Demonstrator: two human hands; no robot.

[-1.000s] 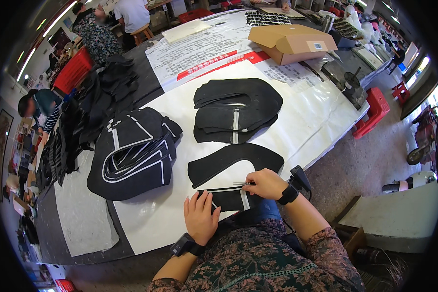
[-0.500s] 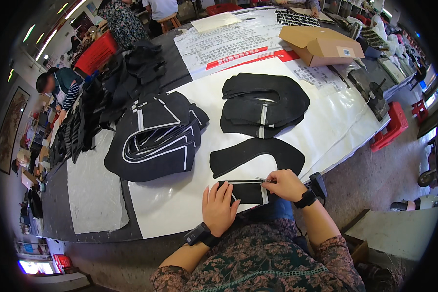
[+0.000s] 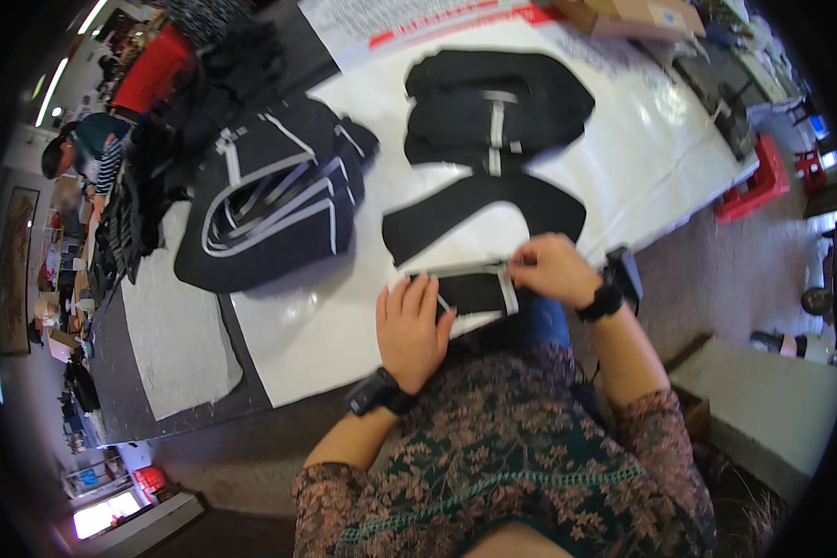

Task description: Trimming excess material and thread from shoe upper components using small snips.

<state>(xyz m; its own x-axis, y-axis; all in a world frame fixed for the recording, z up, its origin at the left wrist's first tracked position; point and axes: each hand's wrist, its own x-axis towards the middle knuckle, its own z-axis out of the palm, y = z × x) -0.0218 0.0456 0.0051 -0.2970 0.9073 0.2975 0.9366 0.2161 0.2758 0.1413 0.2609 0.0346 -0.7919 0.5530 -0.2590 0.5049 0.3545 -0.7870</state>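
In front of me on the white sheet lies a small black fabric piece (image 3: 475, 294) with pale strips along its edges. My left hand (image 3: 409, 330) rests flat over its left end, fingers stretched out. At the upper right corner, my right hand (image 3: 556, 270) pinches a small, thin metal tool (image 3: 504, 264), its tip by the pale edge strip; blur hides its exact kind. Just beyond is a curved black fabric piece (image 3: 479, 206). Farther off sits a stack of curved black pieces (image 3: 539, 93) with a pale strip across it.
To the left is a big pile of black pieces with pale edging (image 3: 270, 270). Dark fabric scraps (image 3: 139, 205) lie beyond it. A cardboard box (image 3: 623, 17) is at the far right, a red stool (image 3: 763, 181) beside the table. Another person (image 3: 98, 153) is at the far left.
The whole view has tilted, so table and hands appear higher in the picture. Both hands stay at the small black piece, the right still pinching the thin tool at its corner.
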